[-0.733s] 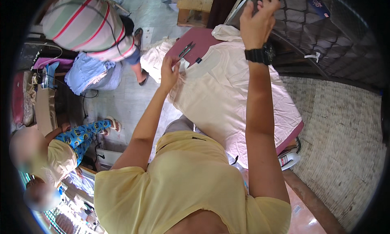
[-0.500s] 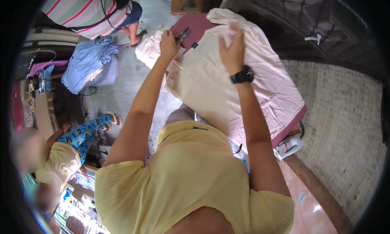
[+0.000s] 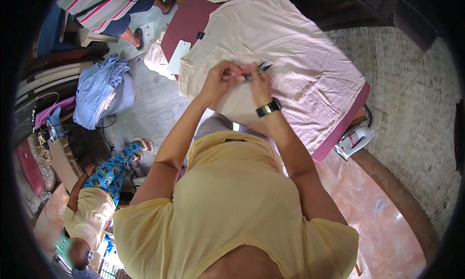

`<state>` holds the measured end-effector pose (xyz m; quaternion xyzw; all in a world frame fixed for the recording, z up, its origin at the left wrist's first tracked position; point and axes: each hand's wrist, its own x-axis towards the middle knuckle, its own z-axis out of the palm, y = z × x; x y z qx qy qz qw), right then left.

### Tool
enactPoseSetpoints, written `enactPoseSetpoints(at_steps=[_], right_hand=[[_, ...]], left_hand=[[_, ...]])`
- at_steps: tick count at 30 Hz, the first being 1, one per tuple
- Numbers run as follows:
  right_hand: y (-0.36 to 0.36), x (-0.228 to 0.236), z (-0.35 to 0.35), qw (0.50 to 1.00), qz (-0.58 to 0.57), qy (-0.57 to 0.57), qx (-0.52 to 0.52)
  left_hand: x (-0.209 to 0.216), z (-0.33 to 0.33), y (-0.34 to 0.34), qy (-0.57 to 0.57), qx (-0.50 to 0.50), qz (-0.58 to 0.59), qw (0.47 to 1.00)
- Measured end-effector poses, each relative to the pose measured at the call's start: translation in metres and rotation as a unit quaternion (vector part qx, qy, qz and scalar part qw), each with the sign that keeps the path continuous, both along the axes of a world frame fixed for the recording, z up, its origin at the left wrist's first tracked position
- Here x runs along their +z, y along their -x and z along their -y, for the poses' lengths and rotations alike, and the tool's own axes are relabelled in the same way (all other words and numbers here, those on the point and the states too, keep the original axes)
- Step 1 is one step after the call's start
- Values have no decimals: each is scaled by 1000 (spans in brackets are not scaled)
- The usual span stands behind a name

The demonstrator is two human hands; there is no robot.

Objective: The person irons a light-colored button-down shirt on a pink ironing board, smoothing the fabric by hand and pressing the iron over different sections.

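A pale cream-pink shirt (image 3: pixel 300 61) lies spread over a maroon padded board (image 3: pixel 186 22). Its neckline has a small dark label (image 3: pixel 200 35). Both my hands have come close together above the shirt. My right hand (image 3: pixel 261 87), with a black watch on the wrist, is closed around small thread snips (image 3: pixel 265 67), whose dark blades point up and to the right. My left hand (image 3: pixel 218 82) is beside it with the fingers pinched; what they hold, if anything, is too small and blurred to name. Near the left collar is a pale card (image 3: pixel 179 57).
An iron (image 3: pixel 356 141) stands by the board's right corner. On the left, a heap of blue cloth (image 3: pixel 99 92) rests near the floor. One person in striped clothing (image 3: pixel 97 7) is at the upper left, another in blue patterned trousers (image 3: pixel 109 175) at the lower left.
My left hand has moved right and nearer to me. The snips have passed from my left hand to my right, which was open. The view has shifted, bringing the pale card into sight.
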<state>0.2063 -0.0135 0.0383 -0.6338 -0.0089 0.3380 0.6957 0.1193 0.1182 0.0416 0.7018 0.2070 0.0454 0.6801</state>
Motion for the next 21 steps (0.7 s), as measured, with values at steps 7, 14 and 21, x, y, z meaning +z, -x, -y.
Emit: enactPoseSetpoints(at_steps=[7,14,21], right_hand=[[-59,-28,42,929,306,164,129],[-62,-46,48,876,390,224,175],[-57,-24,48,881,336,274,189]], left_hand=[[-27,8,-58,-322,-54,180,928],[-36,5,-67,-343,-80,87,932],[-36,2,-68,-332,-90,70,936]])
